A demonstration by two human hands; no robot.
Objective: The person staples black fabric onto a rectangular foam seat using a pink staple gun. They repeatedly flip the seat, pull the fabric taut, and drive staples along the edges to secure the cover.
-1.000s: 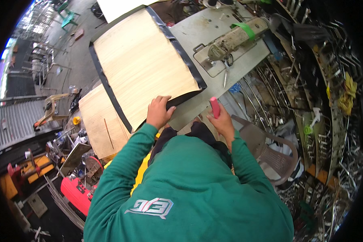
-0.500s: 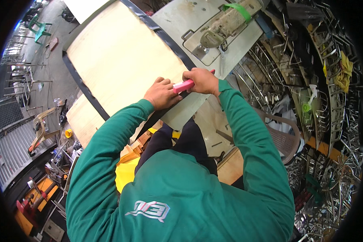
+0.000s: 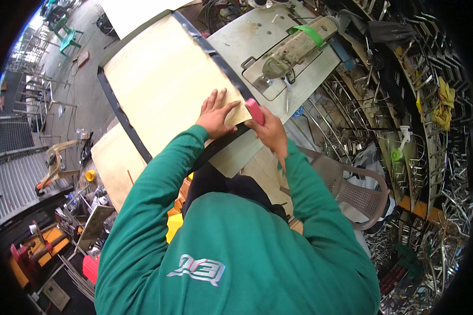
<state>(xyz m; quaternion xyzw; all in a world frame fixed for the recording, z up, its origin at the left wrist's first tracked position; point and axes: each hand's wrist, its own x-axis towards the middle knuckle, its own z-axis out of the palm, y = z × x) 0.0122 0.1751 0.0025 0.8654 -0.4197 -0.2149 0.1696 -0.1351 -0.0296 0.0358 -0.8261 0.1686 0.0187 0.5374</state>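
Note:
A pale wooden panel (image 3: 163, 79) with black material (image 3: 123, 115) folded round its edges lies slanted in front of me. My left hand (image 3: 215, 115) rests flat on the panel near its near right corner, fingers spread, holding nothing. At that corner my right hand (image 3: 268, 128) is wrapped round a pink stapler-like tool (image 3: 255, 111), whose rounded end points up and away from me. The grip hides the rest of the tool, so its exact kind is not clear. The tool is right beside the black edge; I cannot tell whether it touches.
Under and beyond the panel is a grey worktable (image 3: 231, 39) with a sewing machine (image 3: 299, 50) banded in green. A brown plastic chair (image 3: 360, 194) stands at my right, before racks of bent metal tubes (image 3: 425, 252). Another wooden sheet (image 3: 115, 163) lies at left.
My left hand has come off the near edge and spread out on the panel. My right hand has turned the pink tool from lying sideways to pointing away, and drawn back slightly right.

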